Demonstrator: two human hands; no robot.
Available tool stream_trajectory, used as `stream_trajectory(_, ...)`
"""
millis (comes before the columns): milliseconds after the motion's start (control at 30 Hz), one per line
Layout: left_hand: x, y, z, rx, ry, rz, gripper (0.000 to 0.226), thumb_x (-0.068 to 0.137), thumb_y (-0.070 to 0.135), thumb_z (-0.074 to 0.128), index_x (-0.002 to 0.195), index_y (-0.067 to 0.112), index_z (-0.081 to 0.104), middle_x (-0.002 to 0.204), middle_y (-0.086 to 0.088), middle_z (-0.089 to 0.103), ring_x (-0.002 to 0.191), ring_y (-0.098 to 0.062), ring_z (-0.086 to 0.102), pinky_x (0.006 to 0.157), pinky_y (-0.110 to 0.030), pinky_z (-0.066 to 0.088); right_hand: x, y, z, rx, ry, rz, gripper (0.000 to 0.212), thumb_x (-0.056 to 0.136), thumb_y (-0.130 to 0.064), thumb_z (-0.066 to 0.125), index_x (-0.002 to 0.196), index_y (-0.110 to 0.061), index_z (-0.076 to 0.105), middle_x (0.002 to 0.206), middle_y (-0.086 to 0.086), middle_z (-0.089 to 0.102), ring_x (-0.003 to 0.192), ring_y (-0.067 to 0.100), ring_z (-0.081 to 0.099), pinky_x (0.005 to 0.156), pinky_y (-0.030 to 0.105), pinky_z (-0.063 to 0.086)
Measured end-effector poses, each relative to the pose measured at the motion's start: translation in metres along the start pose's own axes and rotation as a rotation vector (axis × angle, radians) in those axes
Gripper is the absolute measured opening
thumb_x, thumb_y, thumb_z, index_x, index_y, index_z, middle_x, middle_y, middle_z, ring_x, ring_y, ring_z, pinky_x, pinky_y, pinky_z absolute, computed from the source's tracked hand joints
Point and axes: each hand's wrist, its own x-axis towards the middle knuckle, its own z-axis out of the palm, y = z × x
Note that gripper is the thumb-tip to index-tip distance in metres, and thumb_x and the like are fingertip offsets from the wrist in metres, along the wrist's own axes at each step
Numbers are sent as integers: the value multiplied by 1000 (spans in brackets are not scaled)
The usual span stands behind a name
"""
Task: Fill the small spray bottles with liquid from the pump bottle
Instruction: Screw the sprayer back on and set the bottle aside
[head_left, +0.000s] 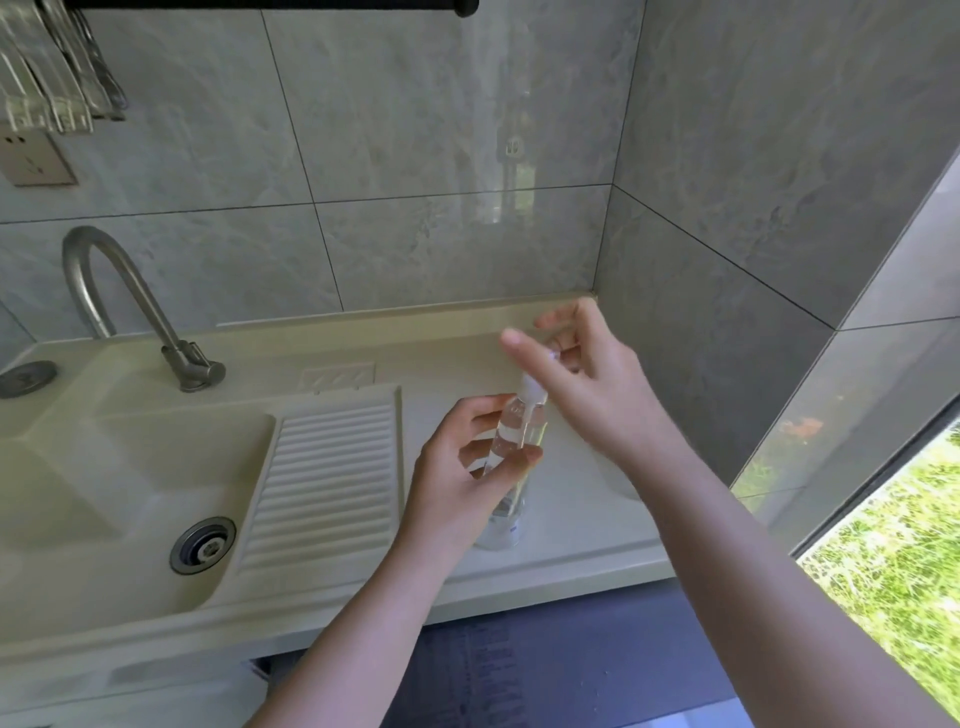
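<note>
My left hand (467, 467) grips a small clear spray bottle (511, 431), tilted a little, above the counter. My right hand (587, 384) pinches the bottle's white spray head (534, 388) at the bottle's mouth, index finger stretched out to the left. A thin white tube (525, 428) runs down from the head inside the bottle. Directly below, a larger clear bottle (501, 527) stands on the counter, its top hidden behind my left hand. I cannot tell whether this is the pump bottle.
The cream counter (571, 519) joins a ribbed drainboard (322, 483) and a sink (130, 483) with a drain (202, 544) on the left. A metal faucet (130, 306) rises behind the sink. Tiled walls close in behind and to the right.
</note>
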Motion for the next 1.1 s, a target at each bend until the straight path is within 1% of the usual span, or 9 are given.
stream_trajectory(133, -1, -3, -3, -9, 6, -16, 37, 81, 6, 78, 111, 23, 64, 110, 8, 72, 100, -9, 66, 82, -14, 49, -1, 4, -16, 465, -291, 153, 60, 88, -23, 75, 142, -26, 51, 125, -1, 69, 115, 11, 66, 107, 40, 46)
stream_trajectory(333, -3, -8, 6, 6, -27, -37, 38, 81, 10, 80, 111, 27, 64, 112, 8, 71, 102, -10, 67, 93, -27, 49, -10, 5, -2, -131, 194, -8, 63, 69, -58, 81, 116, -30, 52, 75, -6, 55, 67, 9, 55, 63, 27, 45)
stream_trajectory(500, -4, -11, 5, -19, -33, -33, 36, 81, 5, 77, 110, 21, 63, 112, 5, 72, 100, -11, 67, 91, -22, 50, -17, 9, -20, 421, -245, 174, 68, 90, -19, 72, 148, -32, 41, 129, -5, 66, 113, 4, 65, 101, 33, 46)
stream_trajectory(600, -5, -12, 8, -31, -38, -53, 38, 79, 5, 79, 110, 21, 63, 110, 5, 72, 98, -11, 68, 90, -23, 52, -18, 16, -17, 351, -111, 101, 60, 79, -14, 83, 133, -24, 60, 99, 0, 77, 97, 10, 72, 99, 35, 52)
stream_trajectory(700, -9, -13, 15, -27, -46, -83, 38, 79, 6, 79, 109, 24, 63, 109, 6, 71, 94, -7, 67, 86, -20, 52, -20, 16, -10, -8, 134, 23, 64, 65, -46, 89, 121, -35, 61, 78, -8, 68, 72, 0, 63, 75, 17, 50)
stream_trajectory(767, -9, -15, 18, -30, -39, -92, 38, 79, 7, 79, 109, 24, 63, 108, 7, 71, 93, -8, 68, 85, -22, 54, -22, 16, -14, 84, 75, 84, 77, 65, -60, 81, 132, -41, 50, 100, -11, 66, 89, -3, 65, 81, 18, 48)
stream_trajectory(867, -9, -15, 20, -33, -43, -99, 39, 80, 5, 79, 108, 25, 62, 105, 11, 72, 89, -7, 68, 79, -17, 52, -26, 20, -27, 368, -184, 199, 78, 84, -29, 77, 149, -40, 36, 131, -7, 64, 115, 0, 63, 98, 27, 46)
stream_trajectory(967, -12, -15, 25, -70, -46, -117, 43, 79, 4, 79, 111, 25, 60, 101, 15, 71, 82, 2, 67, 71, -11, 49, -27, 26, -31, 391, -180, 149, 63, 87, -2, 73, 143, -23, 51, 113, 0, 75, 111, 11, 68, 106, 37, 48)
stream_trajectory(1100, -12, -20, 38, -100, -29, -133, 49, 75, 6, 83, 113, 25, 57, 106, 11, 71, 89, -6, 69, 72, -15, 50, -29, 31, -32, 197, 55, 96, 60, 71, -11, 89, 124, -29, 66, 88, -5, 74, 78, 7, 70, 84, 29, 58)
